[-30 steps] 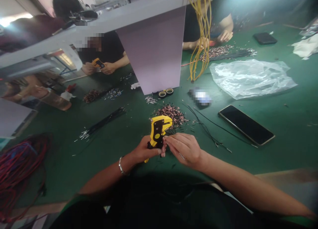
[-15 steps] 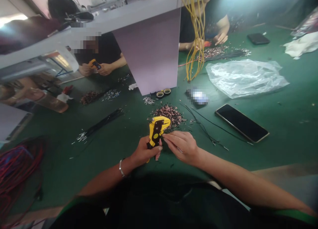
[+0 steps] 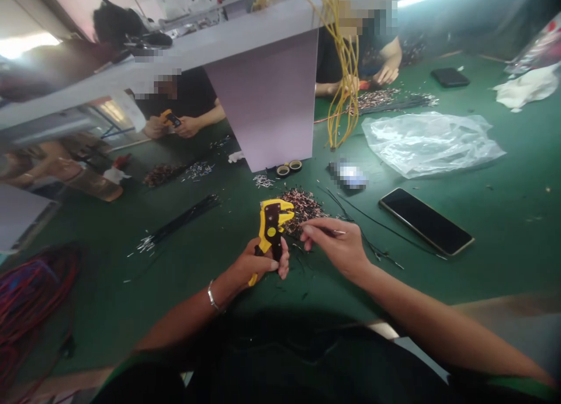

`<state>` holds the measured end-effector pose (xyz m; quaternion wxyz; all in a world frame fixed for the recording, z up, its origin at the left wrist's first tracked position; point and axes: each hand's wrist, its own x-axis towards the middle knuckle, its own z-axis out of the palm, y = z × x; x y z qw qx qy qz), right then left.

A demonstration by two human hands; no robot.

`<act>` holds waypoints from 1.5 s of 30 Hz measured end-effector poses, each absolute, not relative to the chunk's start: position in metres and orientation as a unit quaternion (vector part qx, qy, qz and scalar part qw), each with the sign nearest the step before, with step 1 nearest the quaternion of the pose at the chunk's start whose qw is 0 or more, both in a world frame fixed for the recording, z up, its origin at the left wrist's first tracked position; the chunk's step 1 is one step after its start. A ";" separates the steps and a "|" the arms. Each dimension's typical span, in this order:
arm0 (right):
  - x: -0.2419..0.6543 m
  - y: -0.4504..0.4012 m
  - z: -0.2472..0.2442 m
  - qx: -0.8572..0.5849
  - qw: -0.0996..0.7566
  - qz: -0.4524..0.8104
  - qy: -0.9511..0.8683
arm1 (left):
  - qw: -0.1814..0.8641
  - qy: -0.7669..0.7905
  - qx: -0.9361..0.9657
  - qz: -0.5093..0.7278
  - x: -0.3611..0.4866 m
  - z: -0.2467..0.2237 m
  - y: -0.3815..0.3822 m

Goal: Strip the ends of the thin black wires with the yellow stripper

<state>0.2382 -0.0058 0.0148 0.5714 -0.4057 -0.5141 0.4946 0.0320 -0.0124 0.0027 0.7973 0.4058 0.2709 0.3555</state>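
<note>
While the left hand [image 3: 254,265] grips a yellow wire stripper [image 3: 272,228] upright, the right hand [image 3: 337,247], just beside it, pinches a thin wire [image 3: 335,232] above the bench [image 3: 504,275].

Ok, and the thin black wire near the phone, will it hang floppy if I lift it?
Probably floppy: the thin black wire lies in loose curves on the green mat. It looks very light too, so it may shift easily.
</note>
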 end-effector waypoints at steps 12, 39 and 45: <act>0.248 0.013 0.020 -0.349 0.561 0.645 -0.384 | 0.788 0.260 0.432 0.353 0.025 0.004 -0.003; 0.248 0.018 -0.006 -0.409 0.473 0.596 -0.504 | 0.685 0.334 0.497 0.414 0.006 0.035 0.013; 0.241 0.012 -0.002 -0.399 0.449 0.618 -0.507 | 0.731 0.306 0.461 0.400 0.008 0.028 0.014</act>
